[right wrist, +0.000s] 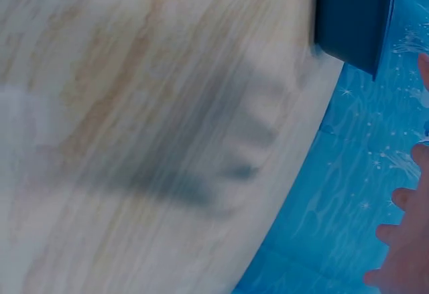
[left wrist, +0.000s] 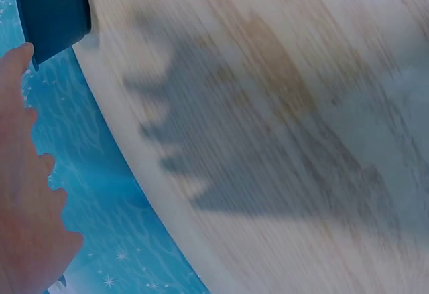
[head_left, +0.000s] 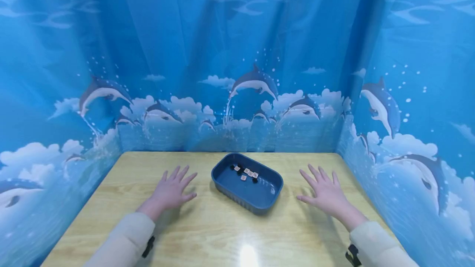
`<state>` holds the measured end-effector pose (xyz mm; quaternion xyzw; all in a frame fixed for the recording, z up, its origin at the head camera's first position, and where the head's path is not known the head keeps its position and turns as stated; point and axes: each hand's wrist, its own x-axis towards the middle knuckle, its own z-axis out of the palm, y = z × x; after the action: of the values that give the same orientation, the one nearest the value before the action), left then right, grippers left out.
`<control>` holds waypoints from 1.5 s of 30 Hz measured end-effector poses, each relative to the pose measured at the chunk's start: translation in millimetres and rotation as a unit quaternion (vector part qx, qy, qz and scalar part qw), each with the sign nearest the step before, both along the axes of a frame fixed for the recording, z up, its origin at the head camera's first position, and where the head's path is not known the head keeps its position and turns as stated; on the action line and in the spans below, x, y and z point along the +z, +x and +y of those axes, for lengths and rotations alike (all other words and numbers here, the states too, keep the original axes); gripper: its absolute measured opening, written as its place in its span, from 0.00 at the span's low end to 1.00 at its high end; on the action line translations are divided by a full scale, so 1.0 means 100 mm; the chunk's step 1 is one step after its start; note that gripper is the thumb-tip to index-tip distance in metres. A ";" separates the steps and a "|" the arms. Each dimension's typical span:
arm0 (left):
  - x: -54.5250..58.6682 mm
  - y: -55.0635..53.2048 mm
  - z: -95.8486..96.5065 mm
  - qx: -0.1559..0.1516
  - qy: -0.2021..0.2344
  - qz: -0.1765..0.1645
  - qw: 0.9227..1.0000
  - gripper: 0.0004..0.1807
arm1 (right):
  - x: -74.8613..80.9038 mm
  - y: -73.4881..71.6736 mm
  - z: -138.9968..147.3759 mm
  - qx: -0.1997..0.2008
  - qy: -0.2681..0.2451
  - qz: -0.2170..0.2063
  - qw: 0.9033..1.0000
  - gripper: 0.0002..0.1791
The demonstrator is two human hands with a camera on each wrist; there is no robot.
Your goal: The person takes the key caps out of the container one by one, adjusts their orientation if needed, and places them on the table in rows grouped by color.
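A blue rectangular plastic tray (head_left: 237,196) stands at an angle on the wooden table, between the two hands. Inside it, toward the far left end, lie several small pale square tiles (head_left: 243,178) with markings and several small black pieces (head_left: 255,180). My left hand (head_left: 172,190) hovers over the table left of the tray, fingers spread and holding nothing. On the other side my right hand (head_left: 326,193) is held the same way, palm down with spread fingers. Both hands cast shadows on the tabletop; the tray's side (left wrist: 53,13) shows near the left thumb in the left wrist view.
The light wooden table (head_left: 208,234) reaches back to a blue curtain (head_left: 237,52) printed with dolphins, which also hangs along the left and right sides. Pale sleeves (head_left: 128,234) cover both forearms, with a dark strap (head_left: 148,246) under the left one. A bright reflection lies near the front.
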<state>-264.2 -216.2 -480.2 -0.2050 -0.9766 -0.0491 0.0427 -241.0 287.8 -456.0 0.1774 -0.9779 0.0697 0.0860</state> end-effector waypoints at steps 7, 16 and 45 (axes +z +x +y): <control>0.02 0.04 0.00 0.005 -0.006 -0.007 1.000 0.38 | -0.10 -0.01 0.06 0.006 -0.017 0.016 1.000 0.50; 0.02 0.05 -0.04 0.003 0.006 -0.013 1.000 0.38 | -0.11 -0.02 0.03 -0.007 -0.001 -0.016 1.000 0.49; 0.25 -0.25 0.59 0.005 0.012 -0.050 0.999 0.35 | -0.24 -0.23 -0.57 0.008 -0.102 -0.108 0.989 0.46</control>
<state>-288.9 -157.4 -454.8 -0.1974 -0.9778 -0.0707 -0.0037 -263.9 230.6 -479.7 0.1669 -0.9678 0.1884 -0.0027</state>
